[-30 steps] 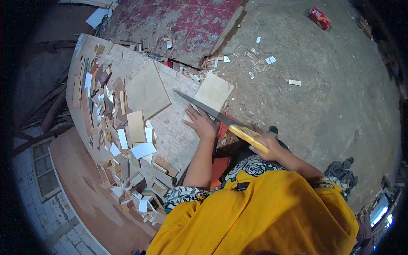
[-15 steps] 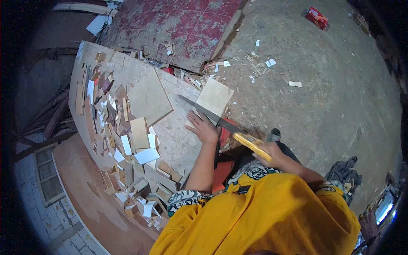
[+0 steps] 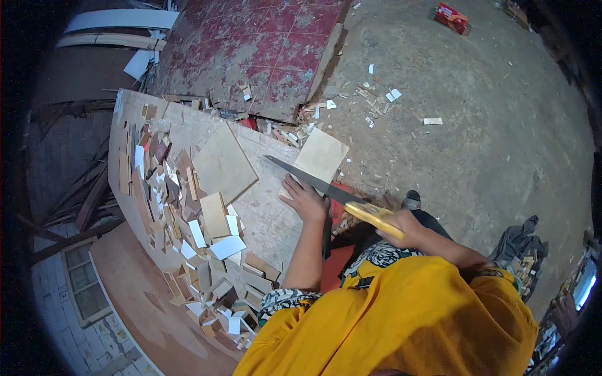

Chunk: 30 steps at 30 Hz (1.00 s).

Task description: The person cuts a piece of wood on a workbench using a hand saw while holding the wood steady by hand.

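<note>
My right hand [image 3: 403, 228] is closed round the yellow handle of a handsaw [image 3: 327, 188]. The saw's dark blade slants up and left across a small pale wooden board [image 3: 323, 153], its tip reaching past the board's left side. My left hand [image 3: 307, 199] lies on the near part of this board, fingers stretched out, close beside the blade. The hand covers much of that near part. Beneath them is a wooden worktable [image 3: 263, 216]. How deep the blade sits in the board cannot be made out.
A larger square panel [image 3: 224, 163] lies left of my left hand. Further left, many wood offcuts [image 3: 215, 216] and white-faced pieces are heaped on the table. Scraps [image 3: 376, 100] and a red packet [image 3: 451, 19] lie on the floor. Dark cloth [image 3: 517, 241] is at the right.
The view has shifted slightly, so the table sits a little lower in the picture. My left hand stays on the board and my right hand keeps the saw; the blade still lies across the board.
</note>
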{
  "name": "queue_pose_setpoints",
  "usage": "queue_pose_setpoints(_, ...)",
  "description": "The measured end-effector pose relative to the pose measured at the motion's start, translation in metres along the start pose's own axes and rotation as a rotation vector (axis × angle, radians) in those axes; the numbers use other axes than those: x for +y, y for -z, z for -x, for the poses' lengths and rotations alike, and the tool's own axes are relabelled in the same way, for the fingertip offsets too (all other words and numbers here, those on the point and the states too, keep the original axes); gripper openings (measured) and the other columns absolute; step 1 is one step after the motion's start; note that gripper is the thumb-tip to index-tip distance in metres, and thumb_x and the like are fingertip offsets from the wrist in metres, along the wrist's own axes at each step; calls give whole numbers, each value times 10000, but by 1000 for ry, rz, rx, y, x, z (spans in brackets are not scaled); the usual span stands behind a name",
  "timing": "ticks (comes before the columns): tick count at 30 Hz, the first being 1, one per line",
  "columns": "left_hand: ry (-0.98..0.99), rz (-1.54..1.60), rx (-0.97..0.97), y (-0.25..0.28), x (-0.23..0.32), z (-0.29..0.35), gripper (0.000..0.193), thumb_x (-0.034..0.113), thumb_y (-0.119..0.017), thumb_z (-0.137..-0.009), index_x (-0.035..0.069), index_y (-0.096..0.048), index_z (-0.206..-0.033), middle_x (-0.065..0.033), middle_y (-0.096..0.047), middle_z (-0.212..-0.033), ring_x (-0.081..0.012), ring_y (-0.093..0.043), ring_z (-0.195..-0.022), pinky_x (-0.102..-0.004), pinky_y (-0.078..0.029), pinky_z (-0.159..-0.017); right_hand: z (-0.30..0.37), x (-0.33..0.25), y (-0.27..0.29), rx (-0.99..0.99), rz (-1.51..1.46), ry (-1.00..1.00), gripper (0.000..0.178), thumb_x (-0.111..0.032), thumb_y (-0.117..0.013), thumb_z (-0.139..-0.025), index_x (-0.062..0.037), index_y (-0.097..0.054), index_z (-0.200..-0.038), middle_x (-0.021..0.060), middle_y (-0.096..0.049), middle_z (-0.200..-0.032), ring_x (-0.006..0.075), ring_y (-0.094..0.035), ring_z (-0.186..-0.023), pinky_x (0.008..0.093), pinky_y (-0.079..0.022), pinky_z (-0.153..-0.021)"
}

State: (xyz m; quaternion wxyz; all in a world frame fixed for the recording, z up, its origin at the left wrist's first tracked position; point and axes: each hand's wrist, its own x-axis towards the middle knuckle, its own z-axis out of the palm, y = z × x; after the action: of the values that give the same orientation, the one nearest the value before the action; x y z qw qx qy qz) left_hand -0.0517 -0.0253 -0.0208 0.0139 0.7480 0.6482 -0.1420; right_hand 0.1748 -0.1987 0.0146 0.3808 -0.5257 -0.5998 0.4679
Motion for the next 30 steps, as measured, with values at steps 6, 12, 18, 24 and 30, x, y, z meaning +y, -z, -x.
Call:
queue_pose_setpoints(6,-9,-31,8,-2,0,1,1162,480,-824,-638,-25,-229,-1500,-278,-182,-1564,-446,-132,-1473,-704,-149,-1113,29,-8,13,-30,11,-42,218,-195,-717,-811,-74,-660,-982,172,-643,-801,393,-639,-721,427,-504,-623)
queue_pose_setpoints(12,6,-20,21,-1,0,0,1140,478,-807,-645,-32,-244,-1494,-272,-205,-1559,-436,-145,-1474,-706,-160,-1110,3,-9,-10,-71,89,4,203,-258,-697,-816,-90,-620,-900,152,-632,-778,382,-632,-715,447,-498,-618)
queue_pose_setpoints(18,69,-33,23,-6,3,-5,1110,500,-774,-660,-52,-267,-1479,-244,-212,-1566,-400,-160,-1480,-686,-170,-1120,7,-15,-8,-36,63,54,205,-251,-699,-810,-87,-623,-907,156,-626,-761,386,-626,-700,450,-494,-612)
queue_pose_setpoints(24,74,-11,25,-8,2,-7,1094,543,-727,-688,-50,-263,-1481,-257,-204,-1564,-410,-163,-1474,-675,-151,-1127,7,-4,-9,-40,96,71,213,-269,-712,-790,-95,-607,-854,157,-608,-724,388,-615,-676,457,-485,-594)
queue_pose_setpoints(30,49,-15,43,-14,-1,-7,1046,534,-692,-732,-35,-255,-1494,-272,-184,-1564,-420,-149,-1473,-662,-129,-1138,7,-2,-8,-29,162,105,232,-297,-719,-789,-109,-591,-831,147,-597,-697,389,-608,-666,461,-474,-580)
